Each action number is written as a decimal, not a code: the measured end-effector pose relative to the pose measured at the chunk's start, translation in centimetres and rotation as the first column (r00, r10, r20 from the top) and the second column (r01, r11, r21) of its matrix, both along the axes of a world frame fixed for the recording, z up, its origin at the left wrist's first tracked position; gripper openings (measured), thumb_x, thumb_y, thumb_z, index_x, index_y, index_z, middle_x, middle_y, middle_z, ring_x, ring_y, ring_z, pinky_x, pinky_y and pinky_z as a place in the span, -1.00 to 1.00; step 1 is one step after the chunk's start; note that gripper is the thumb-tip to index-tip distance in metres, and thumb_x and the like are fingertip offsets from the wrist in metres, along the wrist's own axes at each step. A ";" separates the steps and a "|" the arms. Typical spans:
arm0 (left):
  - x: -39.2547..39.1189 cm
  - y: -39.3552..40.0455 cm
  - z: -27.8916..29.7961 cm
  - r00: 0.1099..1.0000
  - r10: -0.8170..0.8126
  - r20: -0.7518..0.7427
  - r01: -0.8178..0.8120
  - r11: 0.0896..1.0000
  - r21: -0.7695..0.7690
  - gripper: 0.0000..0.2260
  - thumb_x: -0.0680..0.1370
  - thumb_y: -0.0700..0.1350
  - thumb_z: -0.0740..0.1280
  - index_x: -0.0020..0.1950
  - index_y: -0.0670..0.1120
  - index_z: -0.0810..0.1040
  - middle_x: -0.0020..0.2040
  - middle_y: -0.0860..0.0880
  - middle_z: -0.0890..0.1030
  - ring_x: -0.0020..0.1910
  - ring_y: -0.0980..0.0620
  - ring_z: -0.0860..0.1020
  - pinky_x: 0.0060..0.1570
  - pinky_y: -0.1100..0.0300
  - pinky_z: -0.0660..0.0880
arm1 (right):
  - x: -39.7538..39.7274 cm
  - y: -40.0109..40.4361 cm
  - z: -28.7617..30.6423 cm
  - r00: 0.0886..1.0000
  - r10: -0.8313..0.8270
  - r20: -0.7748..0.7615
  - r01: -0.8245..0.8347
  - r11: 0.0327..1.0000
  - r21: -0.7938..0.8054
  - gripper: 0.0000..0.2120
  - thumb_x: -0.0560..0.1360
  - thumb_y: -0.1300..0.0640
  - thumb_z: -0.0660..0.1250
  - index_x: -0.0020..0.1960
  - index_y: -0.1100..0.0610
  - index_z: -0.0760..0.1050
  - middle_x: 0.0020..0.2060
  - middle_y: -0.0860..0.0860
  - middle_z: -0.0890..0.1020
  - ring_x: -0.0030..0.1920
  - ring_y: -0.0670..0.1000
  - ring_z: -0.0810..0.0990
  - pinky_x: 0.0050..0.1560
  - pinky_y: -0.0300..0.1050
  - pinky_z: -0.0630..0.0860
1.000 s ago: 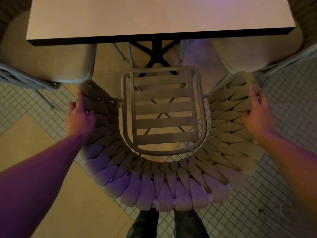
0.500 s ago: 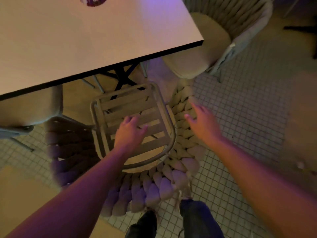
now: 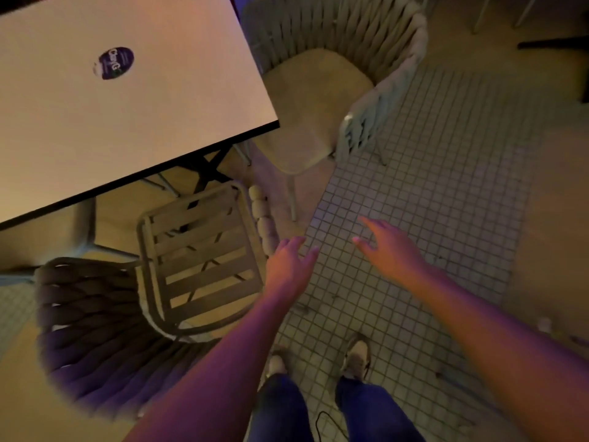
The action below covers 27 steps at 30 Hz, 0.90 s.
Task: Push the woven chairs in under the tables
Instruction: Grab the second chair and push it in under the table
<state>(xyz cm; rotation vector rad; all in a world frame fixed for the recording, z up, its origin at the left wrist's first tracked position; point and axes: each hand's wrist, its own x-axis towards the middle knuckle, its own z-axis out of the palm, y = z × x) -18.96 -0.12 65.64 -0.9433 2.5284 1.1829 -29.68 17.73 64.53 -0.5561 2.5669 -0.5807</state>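
A woven chair with a bare slatted seat (image 3: 204, 266) stands at the lower left, its front edge just under the pale table (image 3: 134, 103). A second woven chair with a cushioned seat (image 3: 318, 100) sits at the table's right end, partly tucked under the corner. My left hand (image 3: 291, 263) hovers just right of the slatted chair's woven arm, fingers apart, holding nothing. My right hand (image 3: 387, 247) is out over the tiled floor, fingers spread, also free of both chairs.
A round dark sticker (image 3: 113, 63) lies on the tabletop. A black cross-shaped table base (image 3: 207, 170) shows beneath it. Small square floor tiles (image 3: 430, 186) cover the ground to the right. My two feet (image 3: 357, 355) stand below my hands. Another cushioned seat (image 3: 41, 234) sits at the left.
Both hands have left the slatted chair's woven arms and swung to the right. My view has turned right too, bringing the cushioned chair and tiled floor into sight.
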 end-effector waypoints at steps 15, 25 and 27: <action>-25.4 4.1 -0.2 0.976 0.214 -0.048 -0.205 0.968 0.144 -0.59 0.54 0.08 0.29 0.27 -0.15 0.54 0.15 -0.17 0.62 0.13 -0.10 0.57 0.16 0.07 0.48 | -27.9 1.6 2.4 0.995 0.098 -0.030 -0.097 0.995 0.040 -0.41 0.55 -0.24 0.14 0.51 -0.03 0.23 0.45 0.02 0.41 0.44 0.07 0.35 0.31 0.02 0.37; -42.3 4.1 1.7 0.924 0.380 -0.047 -0.368 0.915 0.166 -0.68 0.54 0.04 0.29 0.15 -0.13 0.60 0.04 -0.13 0.67 0.02 -0.06 0.60 0.03 0.11 0.49 | -48.3 1.9 4.9 0.989 0.137 -0.057 -0.137 0.991 -0.003 -0.43 0.56 -0.21 0.17 0.50 -0.02 0.26 0.41 0.02 0.44 0.39 0.06 0.40 0.22 0.01 0.44; -46.1 3.9 1.6 0.895 0.443 -0.045 -0.433 0.889 0.150 -0.66 0.54 0.06 0.29 0.17 -0.14 0.59 0.06 -0.13 0.67 0.04 -0.08 0.60 0.07 0.06 0.51 | -53.3 0.9 4.5 0.984 0.173 -0.049 -0.174 0.984 -0.019 -0.44 0.56 -0.20 0.18 0.50 -0.02 0.26 0.42 0.04 0.43 0.38 0.07 0.40 0.21 0.00 0.43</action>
